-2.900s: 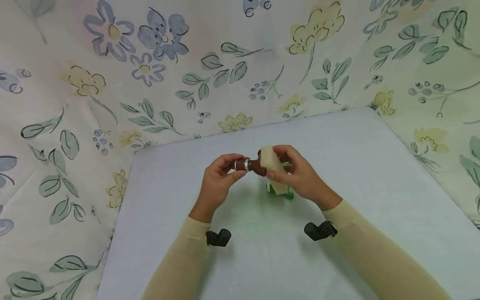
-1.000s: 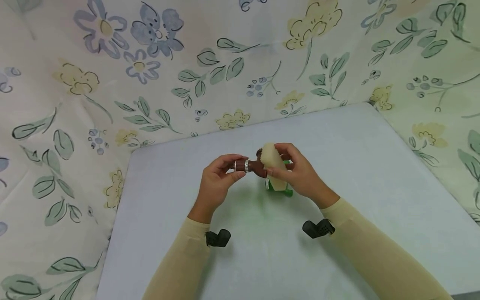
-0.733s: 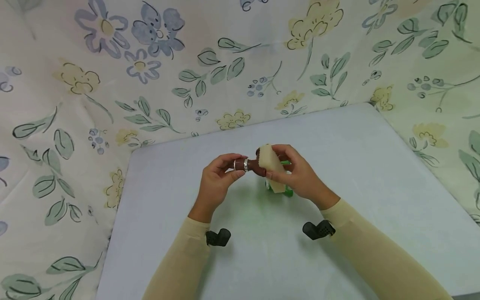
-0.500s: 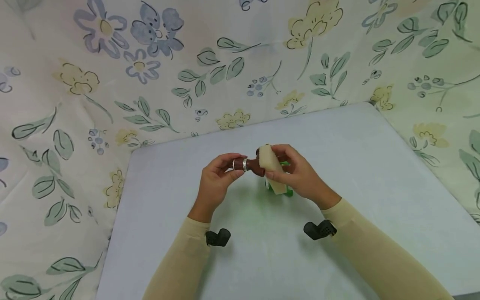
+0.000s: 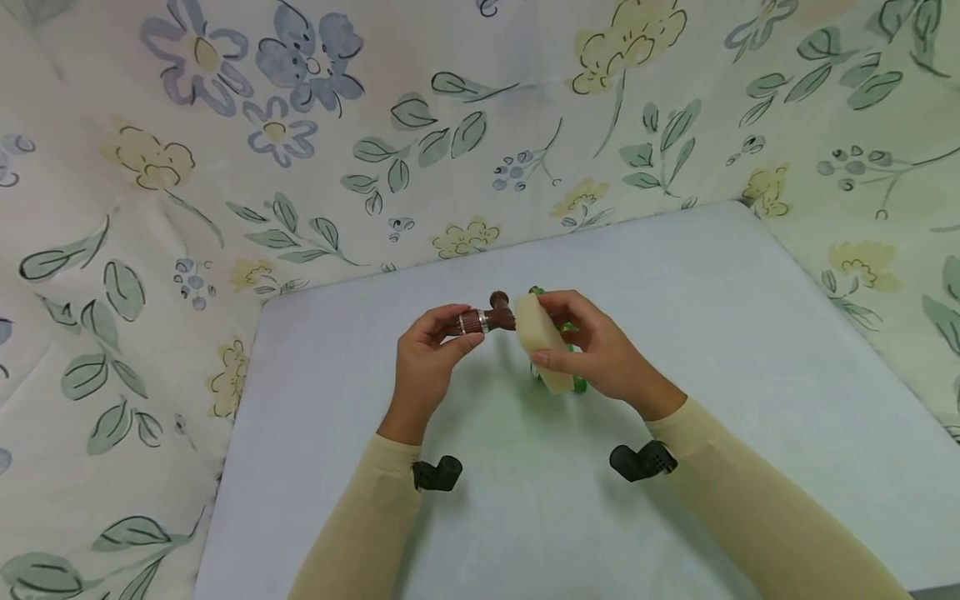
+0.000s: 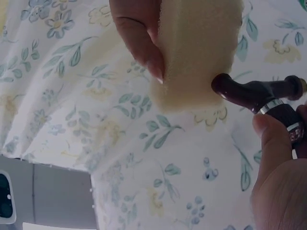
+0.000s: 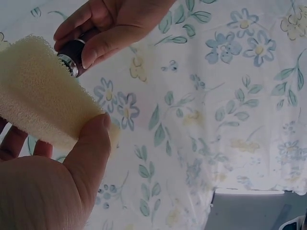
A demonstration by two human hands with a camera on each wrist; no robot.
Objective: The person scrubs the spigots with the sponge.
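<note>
My left hand (image 5: 426, 362) pinches the ribbed, silver-ringed collar of a dark brown, glossy branched fitting (image 5: 497, 317) between thumb and fingers. Its curved end (image 6: 229, 88) points at the sponge, and a short stub (image 5: 498, 300) sticks out to one side. In my right hand (image 5: 600, 354) is a cream sponge block (image 5: 538, 327), tilted, with the thumb on its near face and the fingers behind. The fitting's end meets or overlaps the sponge's edge; whether they touch I cannot tell. Behind the sponge sits a green object (image 5: 580, 383), mostly hidden, its kind unclear.
A pale table (image 5: 337, 500) lies beneath both hands. Floral cloth (image 5: 420, 192) hangs behind it and on both sides. Black cameras (image 5: 438, 473) are strapped to both wrists, over beige sleeves (image 5: 360, 521).
The brown fitting has drawn slightly left and turned, so its stub now shows apart from the sponge. The sponge has shifted and tilted slightly. Both hands keep their hold.
</note>
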